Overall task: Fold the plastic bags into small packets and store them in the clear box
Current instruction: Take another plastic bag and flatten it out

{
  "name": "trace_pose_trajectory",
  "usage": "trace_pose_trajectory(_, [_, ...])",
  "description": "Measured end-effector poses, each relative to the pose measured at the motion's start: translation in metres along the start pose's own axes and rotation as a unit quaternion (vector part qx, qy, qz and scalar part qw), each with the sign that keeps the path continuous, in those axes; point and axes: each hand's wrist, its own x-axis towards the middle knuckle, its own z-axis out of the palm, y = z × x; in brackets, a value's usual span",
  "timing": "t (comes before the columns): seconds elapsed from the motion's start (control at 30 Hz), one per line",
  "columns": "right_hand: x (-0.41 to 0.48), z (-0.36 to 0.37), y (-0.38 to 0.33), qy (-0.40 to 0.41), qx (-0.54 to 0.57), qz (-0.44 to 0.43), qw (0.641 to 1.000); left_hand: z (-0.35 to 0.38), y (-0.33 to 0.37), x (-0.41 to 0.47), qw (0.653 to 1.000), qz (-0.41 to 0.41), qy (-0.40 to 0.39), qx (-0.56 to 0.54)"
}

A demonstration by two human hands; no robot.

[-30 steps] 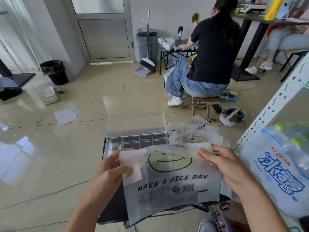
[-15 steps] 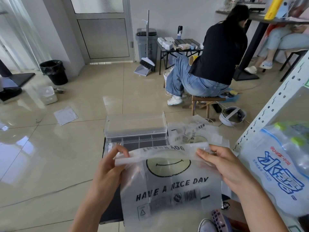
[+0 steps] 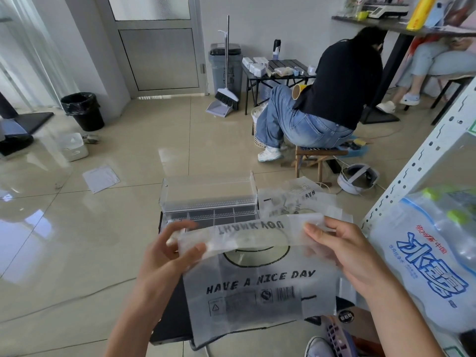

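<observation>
Left hand point(image 3: 164, 258): near, left of centre, fingers curled, thumb and fingers pinching the left end of the bag's turned-over top band; the upper fingers are motion-blurred, so exact finger placement is unclear. Plastic bag point(image 3: 257, 292): held in the air between both hands, above the near part of a dark table point(image 3: 170, 320), and hanging down from the grip with its lower edge loose. It is frosted and translucent, printed in black with a smiley face, "HAVE A NICE DAY", a barcode and small symbols. The top strip is folded toward the camera, so "THANK YOU" reads upside down across it and covers the upper half of the smiley. Clear box point(image 3: 208, 191): just beyond the bag on the far part of the table, lid standing open, divided compartments below it. The bag hides the near compartments, and a pale item at the left end cannot be identified. Right hand point(image 3: 345, 253): level with the left, fingers laid over the front of the band's right end and gripping it; the thumb is not visible behind the plastic. Spare bags point(image 3: 293, 199): a loose pile right of the box, beyond the right hand, same print, count not readable. Pack of water bottles point(image 3: 432, 253): far right on a shelf, cut off by the frame edge.
</observation>
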Motion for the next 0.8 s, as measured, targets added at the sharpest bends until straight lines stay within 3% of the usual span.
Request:
trace_pose_trajectory(0.1, [-0.001, 0.0, -0.003, -0.011, 0.012, 0.0, 1.0, -0.003, 0.001, 0.0, 0.998, -0.007, 0.056, -0.031])
trace_pose_trajectory(0.27, [-0.002, 0.0, -0.007, -0.02, 0.034, 0.029, 0.999, -0.003, -0.004, 0.002, 0.999, -0.035, 0.019, -0.011])
trace_pose_trajectory(0.37, [-0.004, -0.008, -0.006, -0.097, 0.07, 0.022, 0.993, -0.004, -0.003, 0.001, 0.996, -0.051, 0.02, -0.074])
trace_pose_trajectory(0.67, [-0.008, -0.021, -0.001, -0.3, 0.12, -0.026, 0.946, -0.009, -0.007, 0.003, 0.992, -0.062, 0.019, -0.11])
trace_pose_trajectory(0.8, [-0.008, -0.022, 0.001, -0.298, 0.12, -0.033, 0.946, -0.011, -0.01, 0.004, 0.992, -0.05, 0.025, -0.112])
